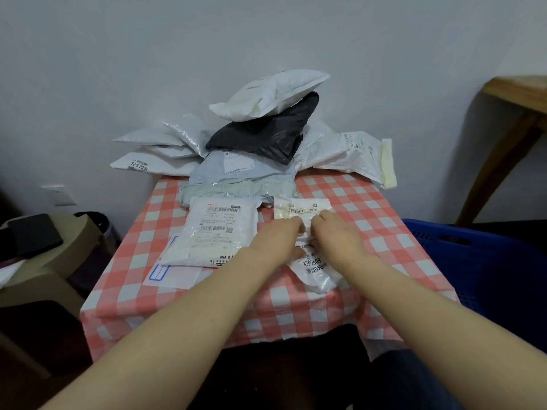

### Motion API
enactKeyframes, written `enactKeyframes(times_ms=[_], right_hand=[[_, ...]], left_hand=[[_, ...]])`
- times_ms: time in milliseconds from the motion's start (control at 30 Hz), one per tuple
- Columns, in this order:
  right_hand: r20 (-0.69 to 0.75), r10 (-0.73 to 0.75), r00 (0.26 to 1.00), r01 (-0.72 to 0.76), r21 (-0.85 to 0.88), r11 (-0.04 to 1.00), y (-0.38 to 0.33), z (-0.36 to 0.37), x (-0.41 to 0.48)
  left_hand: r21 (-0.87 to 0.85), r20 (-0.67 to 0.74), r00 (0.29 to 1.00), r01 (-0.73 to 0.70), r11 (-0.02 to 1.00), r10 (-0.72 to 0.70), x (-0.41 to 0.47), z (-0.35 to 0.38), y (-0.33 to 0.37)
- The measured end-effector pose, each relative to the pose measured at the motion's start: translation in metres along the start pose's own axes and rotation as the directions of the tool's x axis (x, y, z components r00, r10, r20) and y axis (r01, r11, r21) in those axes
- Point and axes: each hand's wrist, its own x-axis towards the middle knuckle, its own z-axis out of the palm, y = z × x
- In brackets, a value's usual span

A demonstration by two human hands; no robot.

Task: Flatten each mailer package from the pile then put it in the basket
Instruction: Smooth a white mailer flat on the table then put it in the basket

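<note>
Brightness: soft, rather dim indoor light; the pale wall (118, 54) reads grey-blue.
Light source: out of view, diffuse, with no hard beam.
Shadows: faint and soft-edged beside the pile of mailers (260, 134); deep darkness below the worktop (370, 208) and at the near left.
Glare: a small sheen on the near end of the white mailer (322, 279).
Sharpness: large label digits are readable, fine print is smeared.
Distortion: wide-angle; the worktop's checks splay outward, and the wooden frame (521, 96) at far right leans.

A red-and-white checked tablecloth (384, 220) covers the table, which stands against a pale wall (118, 54) with a white socket (60, 195) low on the left. A beige stool (59, 261) at left carries a flat black item (29, 235). A wooden table (515, 137) stands at right.
</note>
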Motion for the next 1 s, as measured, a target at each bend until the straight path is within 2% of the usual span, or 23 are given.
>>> enactKeyframes(times_ms=[67, 133, 267, 333, 433, 567, 633, 733, 767, 800, 867, 933, 1000], right_hand=[[0.011, 0.025, 1.000, -0.026, 0.109, 0.994, 0.002, -0.003, 0.000], [0.057, -0.021, 0.998, 0.013, 0.150, 0.989, 0.006, -0.005, -0.002], [0.302, -0.145, 0.942, 0.081, 0.214, 0.973, 0.020, -0.019, -0.007], [0.368, -0.186, 0.911, 0.119, 0.199, 0.973, 0.022, -0.022, -0.008], [0.302, -0.175, 0.937, 0.116, 0.203, 0.972, 0.020, -0.018, -0.007], [0.299, -0.089, 0.950, -0.002, 0.292, 0.957, 0.018, -0.019, 0.001], [0.306, -0.090, 0.948, -0.038, 0.388, 0.921, 0.019, -0.025, 0.002], [0.302, -0.063, 0.951, -0.139, 0.603, 0.786, 0.026, -0.028, -0.001], [0.292, -0.052, 0.955, -0.146, 0.615, 0.775, 0.028, -0.028, -0.001], [0.277, -0.050, 0.959, -0.121, 0.565, 0.816, 0.030, -0.027, 0.001], [0.292, -0.072, 0.954, -0.034, 0.341, 0.939, 0.029, -0.025, 0.007], [0.320, -0.083, 0.944, 0.024, 0.185, 0.983, 0.023, -0.023, 0.010], [0.338, -0.073, 0.938, 0.026, 0.140, 0.990, 0.021, -0.017, 0.011]], left_hand=[[0.019, 0.033, 0.999, -0.016, 1.000, 0.016, -0.004, -0.002, 0.000], [0.061, 0.091, 0.995, -0.033, 0.998, 0.028, -0.006, -0.003, 0.001], [0.068, 0.188, 0.982, -0.007, 0.998, -0.006, -0.006, -0.005, 0.006], [0.057, 0.199, 0.980, 0.008, 0.998, -0.019, -0.008, -0.004, 0.010], [0.086, 0.181, 0.983, -0.001, 0.996, -0.015, -0.010, -0.001, 0.014], [0.060, 0.064, 0.998, 0.025, 0.998, -0.029, -0.011, 0.002, 0.018], [0.045, 0.017, 0.999, 0.033, 0.998, -0.034, -0.013, 0.002, 0.019], [0.042, -0.019, 1.000, 0.022, 0.999, -0.021, -0.012, 0.005, 0.018], [0.033, -0.022, 1.000, 0.019, 0.999, -0.018, -0.012, 0.006, 0.017], [0.026, -0.029, 0.999, 0.014, 1.000, -0.013, -0.010, 0.006, 0.017], [0.018, -0.028, 1.000, 0.004, 1.000, -0.003, -0.009, 0.004, 0.017], [-0.010, -0.015, 1.000, 0.006, 1.000, -0.006, -0.008, 0.002, 0.014], [-0.062, -0.014, 0.999, 0.032, 0.998, -0.033, -0.005, 0.003, 0.010]])
